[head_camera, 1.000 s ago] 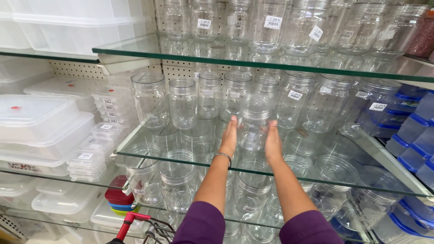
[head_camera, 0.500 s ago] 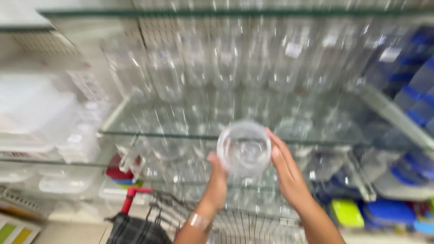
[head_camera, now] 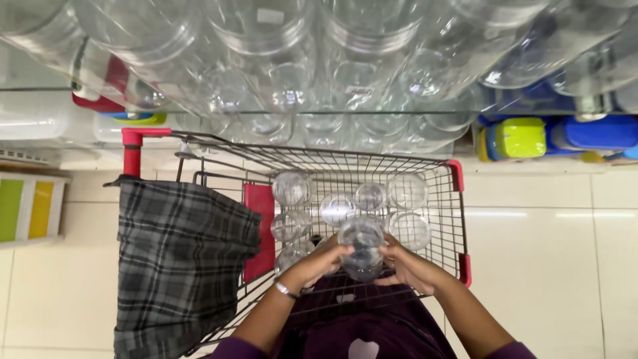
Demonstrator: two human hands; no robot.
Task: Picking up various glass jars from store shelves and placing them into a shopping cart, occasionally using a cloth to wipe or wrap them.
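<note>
Head view, looking straight down. Left hand point(head_camera: 319, 264) and right hand point(head_camera: 407, 266) together clasp one clear, round plastic jar point(head_camera: 362, 249); the fingers point(head_camera: 337, 248) of each hand curl narrowly around its opposite sides. The jar stands upright, long axis vertical and running straight toward the camera, open mouth up, so it reads as a circle. It sits low inside the red-trimmed wire shopping cart point(head_camera: 438, 199), at the near end of the basket; whether it touches the cart floor cannot be told. A thin silver bracelet point(head_camera: 286, 290) circles the left wrist.

Just beyond the fingers: more clear jars of the same kind point(head_camera: 369, 197) stand upright in the cart, mouths up, packed near one another in rough rows. No labels can be made out on them.

Left of the fingers: a grey plaid fabric bag point(head_camera: 179, 266) hangs over the cart's side; a red panel point(head_camera: 259, 229) lies between it and the jars.

Farther out, above the cart: a glass shelf point(head_camera: 299, 112) carries many large clear jars point(head_camera: 266, 40). One has a small pale rectangular label point(head_camera: 270, 16); print too blurred to read.

Far right of the fingers: blue and yellow-green lidded containers point(head_camera: 525, 137) under the shelf. Far left: white plastic boxes point(head_camera: 40, 119), and below them a sign with green and yellow stripes point(head_camera: 26, 209). Floor is cream tile point(head_camera: 565, 266).
</note>
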